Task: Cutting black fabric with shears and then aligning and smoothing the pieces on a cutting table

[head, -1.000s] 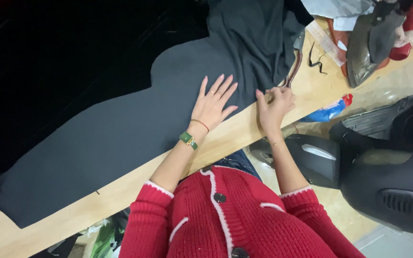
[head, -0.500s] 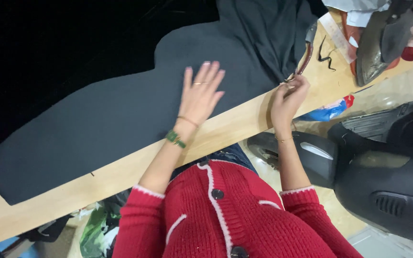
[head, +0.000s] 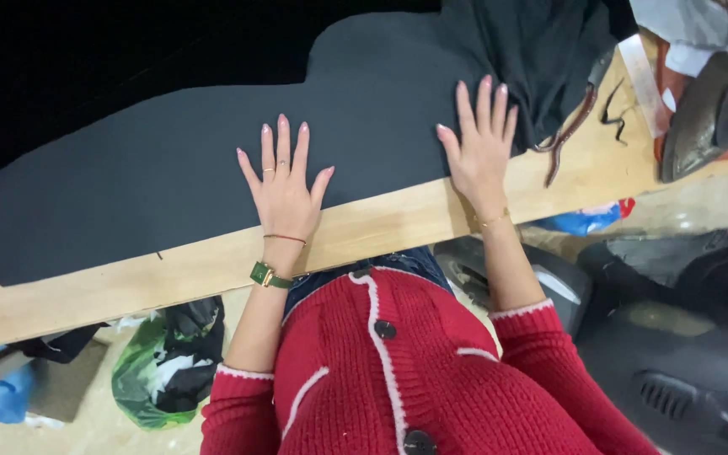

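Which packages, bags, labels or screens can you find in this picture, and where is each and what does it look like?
No labels, signs or screens show.
Crumpled green and black plastic bag: on the floor under the wooden table edge, lower left.
Crumpled blue plastic wrapper with a red end: below the table edge, right of the right hand.
Blue bag corner: floor, far left, partly hidden.

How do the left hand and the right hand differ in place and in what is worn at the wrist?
The left hand lies mid-cloth and wears a green watch; the right hand lies nearer the scissors with only a thin bracelet. Both lie flat, fingers spread, on the dark fabric.
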